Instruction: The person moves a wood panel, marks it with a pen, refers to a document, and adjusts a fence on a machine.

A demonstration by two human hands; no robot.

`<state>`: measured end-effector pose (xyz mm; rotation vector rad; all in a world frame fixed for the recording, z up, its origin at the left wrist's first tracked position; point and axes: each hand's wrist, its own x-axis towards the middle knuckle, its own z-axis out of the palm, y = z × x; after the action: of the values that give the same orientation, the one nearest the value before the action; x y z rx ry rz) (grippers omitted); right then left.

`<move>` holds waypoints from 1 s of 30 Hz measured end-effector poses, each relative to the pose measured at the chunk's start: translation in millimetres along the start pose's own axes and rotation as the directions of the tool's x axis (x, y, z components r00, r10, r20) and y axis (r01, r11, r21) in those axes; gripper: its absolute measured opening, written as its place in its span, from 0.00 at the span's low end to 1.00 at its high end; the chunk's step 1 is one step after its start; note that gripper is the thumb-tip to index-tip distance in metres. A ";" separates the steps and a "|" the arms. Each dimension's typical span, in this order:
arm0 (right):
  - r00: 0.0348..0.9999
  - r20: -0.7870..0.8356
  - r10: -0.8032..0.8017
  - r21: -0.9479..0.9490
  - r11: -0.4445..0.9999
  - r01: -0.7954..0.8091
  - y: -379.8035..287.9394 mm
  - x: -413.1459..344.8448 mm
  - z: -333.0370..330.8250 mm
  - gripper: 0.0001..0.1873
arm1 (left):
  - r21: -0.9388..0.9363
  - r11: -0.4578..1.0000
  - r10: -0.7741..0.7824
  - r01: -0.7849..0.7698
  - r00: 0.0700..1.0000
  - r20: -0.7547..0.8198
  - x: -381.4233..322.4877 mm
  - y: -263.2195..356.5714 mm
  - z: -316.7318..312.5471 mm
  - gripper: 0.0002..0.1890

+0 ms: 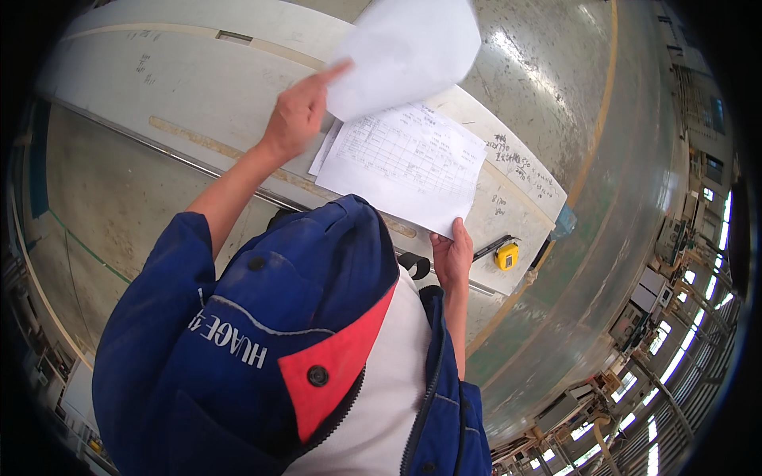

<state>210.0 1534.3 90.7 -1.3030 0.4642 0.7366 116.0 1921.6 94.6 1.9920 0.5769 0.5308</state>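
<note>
A blank-looking white sheet of paper (411,53) is raised and curled over the far end of a paper stack, blurred by motion. At its near left edge is my left hand (300,113), index finger stretched over the paper and the thumb hidden. Beneath lies a printed form (411,154) with a table grid, on top of more sheets. My right hand (453,250) pinches the near right corner of this stack, thumb on top. Close to the right hand, a yellow tape measure (506,256) and a black pen-like tool (493,247) rest on the white board.
The long white board (208,83) bears handwritten notes and tan strips (190,137). A metal rail (178,157) runs along its near edge. A yellow floor line (595,137) passes beyond its right end. Machines (673,238) and windows stand far right.
</note>
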 end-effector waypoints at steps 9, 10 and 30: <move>0.995 -0.021 -0.097 0.220 0.971 0.099 -4.7 12.7 26.7 0.20 | -0.028 0.971 0.216 -0.236 0.827 0.519 -44.5 -0.1 18.4 0.28; 0.995 -0.040 -0.092 0.260 0.961 0.099 -5.6 13.3 30.3 0.20 | -0.024 0.962 0.246 -0.272 0.827 0.506 -47.4 -3.0 20.1 0.26; 0.959 0.021 -0.283 -0.724 0.657 0.210 13.3 -3.4 31.2 0.28 | -0.114 0.978 -0.190 0.175 0.971 -0.145 9.7 -10.9 17.4 0.15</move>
<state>195.2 1565.0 90.8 -2.1137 0.0342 0.6422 131.9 1920.2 78.5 1.7912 0.8058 0.5924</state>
